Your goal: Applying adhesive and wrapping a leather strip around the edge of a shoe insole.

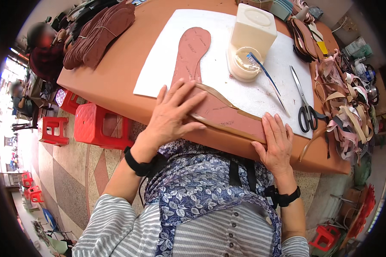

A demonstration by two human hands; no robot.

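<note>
A reddish-brown insole (231,118) lies across the front edge of the table, with a shiny brown strip along its edges. My left hand (171,111) rests over its left end, fingers spread and stretched out. On its right end lies my right hand (275,143), its fingers flat and its thumb apart. Behind my left hand, a second reddish-brown insole (194,45) lies on a white sheet (167,55); its lower end is partly hidden. Black-handled scissors (304,109) lie to the right of the sheet's middle, beyond my right hand.
A cream glue container (255,25) stands on the sheet, a blue toothbrush (266,73) leaning in its cup. Tangled strips (347,103) hang at the table's right. A tied insole stack (101,36) lies far left. Red stools (94,126) and a seated person (45,58) are left.
</note>
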